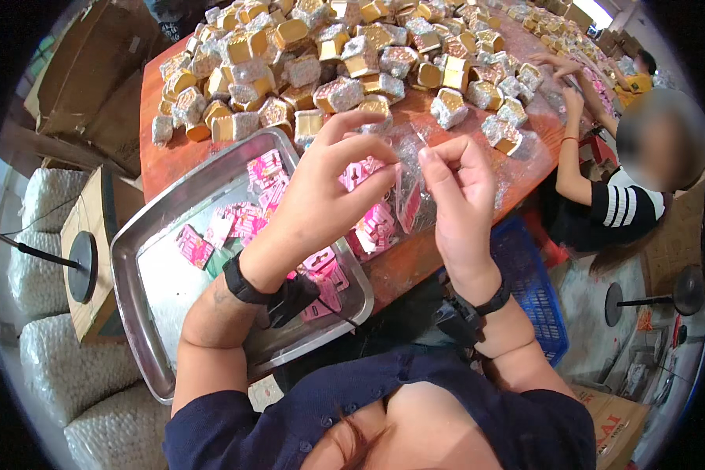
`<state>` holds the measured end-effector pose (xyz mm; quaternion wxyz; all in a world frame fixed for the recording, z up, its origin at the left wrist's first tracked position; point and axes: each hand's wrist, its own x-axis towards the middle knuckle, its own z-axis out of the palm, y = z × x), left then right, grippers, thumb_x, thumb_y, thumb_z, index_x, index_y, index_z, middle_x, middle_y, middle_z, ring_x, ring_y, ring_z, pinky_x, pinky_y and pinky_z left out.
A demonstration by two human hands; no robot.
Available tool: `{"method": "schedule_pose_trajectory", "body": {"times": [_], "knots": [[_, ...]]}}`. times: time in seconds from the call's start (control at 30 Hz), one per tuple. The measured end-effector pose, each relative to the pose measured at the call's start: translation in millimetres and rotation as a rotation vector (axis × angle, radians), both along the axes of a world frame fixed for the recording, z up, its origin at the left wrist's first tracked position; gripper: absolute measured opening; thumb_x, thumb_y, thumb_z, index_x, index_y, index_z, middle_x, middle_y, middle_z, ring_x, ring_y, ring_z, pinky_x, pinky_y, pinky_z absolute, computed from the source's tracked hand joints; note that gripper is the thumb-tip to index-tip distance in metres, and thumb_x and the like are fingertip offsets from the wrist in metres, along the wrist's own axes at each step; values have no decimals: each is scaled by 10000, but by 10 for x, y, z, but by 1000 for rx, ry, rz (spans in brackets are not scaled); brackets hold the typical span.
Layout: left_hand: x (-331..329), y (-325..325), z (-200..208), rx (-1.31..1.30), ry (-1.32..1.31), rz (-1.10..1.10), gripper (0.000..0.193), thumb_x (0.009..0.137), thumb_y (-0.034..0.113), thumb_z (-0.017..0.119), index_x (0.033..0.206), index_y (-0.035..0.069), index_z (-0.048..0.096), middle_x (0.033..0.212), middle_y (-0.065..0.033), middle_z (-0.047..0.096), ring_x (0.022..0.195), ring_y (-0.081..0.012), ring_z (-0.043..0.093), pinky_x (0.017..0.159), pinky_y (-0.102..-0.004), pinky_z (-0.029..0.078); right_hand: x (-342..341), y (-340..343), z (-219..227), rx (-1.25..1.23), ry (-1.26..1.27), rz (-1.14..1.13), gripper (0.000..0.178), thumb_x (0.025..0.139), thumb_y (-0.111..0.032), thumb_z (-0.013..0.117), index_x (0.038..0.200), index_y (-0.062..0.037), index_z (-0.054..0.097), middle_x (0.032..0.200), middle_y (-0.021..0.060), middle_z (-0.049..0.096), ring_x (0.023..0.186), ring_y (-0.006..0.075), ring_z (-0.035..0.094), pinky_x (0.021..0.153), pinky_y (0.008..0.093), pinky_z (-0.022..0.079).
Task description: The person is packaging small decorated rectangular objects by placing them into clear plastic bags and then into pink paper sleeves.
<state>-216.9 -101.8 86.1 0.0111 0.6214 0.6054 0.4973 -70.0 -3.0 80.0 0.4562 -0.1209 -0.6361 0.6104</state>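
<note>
My left hand (341, 176) is raised over the right side of a metal tray, thumb and index finger closed at the top edge of a small pink card (408, 205) that hangs between my hands. To its right, my right hand (460, 188) pinches thumb against index finger. A thin, clear sliver shows at that pinch, too small to name. Pink printed cards (194, 245) lie loose in the metal tray (124, 258), and more pink cards (376, 227) lie on the table under my hands.
A large heap of gold tubs with glittery, beaded sides (341, 94) covers the far part of the red table (155, 157). A blue plastic crate (536, 282) stands below the table at the right. Another person (603, 196) reaches in from the right. Bagged white balls (70, 368) are stacked at left.
</note>
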Motion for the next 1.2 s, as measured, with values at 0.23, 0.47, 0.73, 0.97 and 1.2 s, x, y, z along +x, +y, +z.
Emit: {"method": "schedule_pose_trajectory", "body": {"times": [0.23,0.47,0.73,0.97,1.2], "knots": [[-10,-98,22,-195,-1018,-502,77,918,91,603,940,17,602,1065,-75,635,956,-123,601,839,-272,480,93,-83,2,309,-48,11,113,883,-32,689,870,-24,577,794,42,593,718,130,573,661,254,451],[135,-58,32,-138,-1422,-613,89,979,120,557,1038,58,582,973,-67,667,844,-113,622,790,-271,503,114,-131,51,730,23,-266,152,794,19,719,863,-38,596,765,79,601,690,254,604,625,341,482],[140,-77,6,-115,-1324,-602,98,971,109,609,1043,42,608,927,-39,673,808,-79,618,733,-245,507,187,-60,69,1050,-65,-281,235,777,-66,768,970,-48,636,877,83,619,761,268,611,670,358,507],[194,-117,67,-184,-1011,-391,100,958,104,634,1030,35,637,888,-6,661,810,-71,618,700,-218,501,295,8,138,719,-215,-104,388,833,-183,764,1160,-12,643,1054,122,616,985,297,601,878,372,481],[152,-111,35,-393,-1018,-501,121,962,130,649,974,12,669,865,6,657,775,-59,600,706,-220,509,291,-11,5,434,-130,35,177,893,-81,698,1038,-2,636,982,97,636,898,211,633,765,310,507]]}}
